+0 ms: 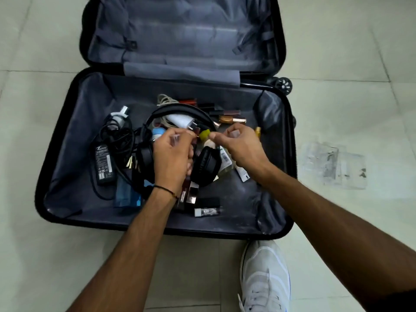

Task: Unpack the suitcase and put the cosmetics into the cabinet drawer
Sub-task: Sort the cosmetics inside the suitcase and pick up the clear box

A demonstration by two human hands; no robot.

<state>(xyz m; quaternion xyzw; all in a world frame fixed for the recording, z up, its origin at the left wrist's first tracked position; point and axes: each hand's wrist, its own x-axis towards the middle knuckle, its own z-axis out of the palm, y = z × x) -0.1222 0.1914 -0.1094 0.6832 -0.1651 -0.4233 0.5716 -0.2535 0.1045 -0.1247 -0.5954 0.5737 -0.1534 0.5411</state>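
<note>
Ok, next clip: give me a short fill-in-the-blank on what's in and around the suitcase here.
1. The suitcase lies ___ on the tiled floor.
2. The black headphones lie ___ the suitcase.
3. The power adapter lies to the ___ of the headphones.
4. The shoe by the suitcase's near edge is ___ in colour.

Missing words: open; inside; left; white.
</note>
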